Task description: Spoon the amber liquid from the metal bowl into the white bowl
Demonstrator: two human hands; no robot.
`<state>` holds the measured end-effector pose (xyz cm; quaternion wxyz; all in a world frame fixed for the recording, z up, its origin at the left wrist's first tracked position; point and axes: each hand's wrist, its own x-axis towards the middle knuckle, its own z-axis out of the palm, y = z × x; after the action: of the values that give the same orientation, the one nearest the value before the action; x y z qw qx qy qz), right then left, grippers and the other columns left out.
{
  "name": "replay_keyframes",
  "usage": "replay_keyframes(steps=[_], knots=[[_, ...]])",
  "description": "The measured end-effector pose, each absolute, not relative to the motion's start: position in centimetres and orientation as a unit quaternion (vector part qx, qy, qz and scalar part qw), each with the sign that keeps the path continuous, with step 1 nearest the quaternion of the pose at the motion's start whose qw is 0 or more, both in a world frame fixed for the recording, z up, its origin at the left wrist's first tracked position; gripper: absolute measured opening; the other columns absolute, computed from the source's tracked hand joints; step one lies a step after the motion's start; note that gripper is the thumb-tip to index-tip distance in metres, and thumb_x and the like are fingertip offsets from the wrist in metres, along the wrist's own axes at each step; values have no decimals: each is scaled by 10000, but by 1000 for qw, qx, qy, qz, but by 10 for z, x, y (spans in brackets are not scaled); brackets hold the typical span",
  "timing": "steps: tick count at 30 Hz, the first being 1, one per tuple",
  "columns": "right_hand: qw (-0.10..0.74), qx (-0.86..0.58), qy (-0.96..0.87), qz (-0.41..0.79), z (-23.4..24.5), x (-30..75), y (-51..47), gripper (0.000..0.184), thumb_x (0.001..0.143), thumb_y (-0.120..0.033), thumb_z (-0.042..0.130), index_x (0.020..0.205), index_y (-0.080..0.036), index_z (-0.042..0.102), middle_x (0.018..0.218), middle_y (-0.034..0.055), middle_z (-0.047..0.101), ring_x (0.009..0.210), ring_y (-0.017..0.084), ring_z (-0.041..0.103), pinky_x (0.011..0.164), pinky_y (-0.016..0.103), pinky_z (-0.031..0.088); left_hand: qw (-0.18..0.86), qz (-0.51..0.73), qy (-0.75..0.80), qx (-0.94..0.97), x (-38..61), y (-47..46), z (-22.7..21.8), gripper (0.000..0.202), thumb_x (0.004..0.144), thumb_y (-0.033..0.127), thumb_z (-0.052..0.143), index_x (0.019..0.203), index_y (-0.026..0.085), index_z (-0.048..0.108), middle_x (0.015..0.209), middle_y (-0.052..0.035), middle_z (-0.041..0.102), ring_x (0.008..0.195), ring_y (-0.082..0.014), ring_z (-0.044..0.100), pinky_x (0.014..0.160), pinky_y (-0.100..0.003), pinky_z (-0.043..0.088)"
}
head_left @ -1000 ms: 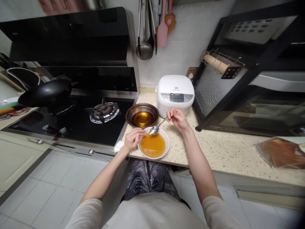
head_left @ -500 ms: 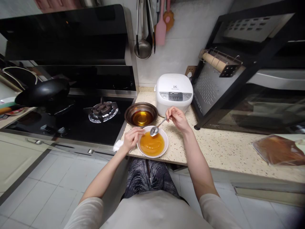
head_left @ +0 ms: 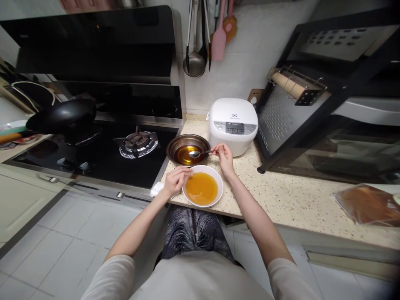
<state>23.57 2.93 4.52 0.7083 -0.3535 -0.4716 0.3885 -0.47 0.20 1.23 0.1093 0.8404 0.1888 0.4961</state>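
A white bowl [head_left: 215, 180] of orange liquid sits at the counter's front edge. My left hand [head_left: 176, 180] grips its left rim, fingers curled. Behind it stands a metal bowl [head_left: 173, 146] holding amber liquid. My right hand [head_left: 223, 157] pinches the handle of a metal spoon [head_left: 196, 153], whose head lies over the metal bowl's amber liquid.
A white rice cooker [head_left: 233, 124] stands behind my right hand. The black gas hob [head_left: 93, 156] with a black pan [head_left: 62, 116] lies to the left. Utensils [head_left: 203, 37] hang on the wall. A black rack [head_left: 312, 104] fills the right; a plastic bag [head_left: 365, 204] lies on the speckled counter [head_left: 287, 196].
My right hand lifted the spoon out of the white bowl and carried it back and left, so its head is now over the metal bowl. My left hand kept hold of the rim.
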Motion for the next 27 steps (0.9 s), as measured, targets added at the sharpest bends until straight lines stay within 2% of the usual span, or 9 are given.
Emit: replay_keyframes(steps=[3, 15, 27], knots=[[703, -350, -490, 379, 36, 231, 32, 460, 858, -666, 617, 745, -223, 571, 825, 36, 635, 695, 142, 562, 734, 316, 561, 108, 498, 186, 840, -5, 3, 12, 398, 1038, 190, 366, 974, 147, 756, 1059, -125, 768, 997, -210, 723, 900, -394, 592], [676, -390, -525, 340, 17, 233, 41, 475, 902, -665, 547, 735, -221, 571, 804, 29, 634, 649, 141, 524, 633, 289, 478, 118, 496, 188, 839, -5, 3, 8, 391, 1033, 176, 367, 977, 137, 752, 1063, -129, 764, 1013, -212, 711, 918, -400, 586], [676, -369, -484, 416, 12, 233, 46, 505, 821, -699, 634, 711, -215, 544, 762, 18, 641, 584, 114, 493, 543, 257, 455, 120, 497, 186, 839, -5, 4, 7, 396, 1036, 184, 365, 987, 139, 755, 1067, -129, 764, 1021, -215, 709, 921, -405, 586]])
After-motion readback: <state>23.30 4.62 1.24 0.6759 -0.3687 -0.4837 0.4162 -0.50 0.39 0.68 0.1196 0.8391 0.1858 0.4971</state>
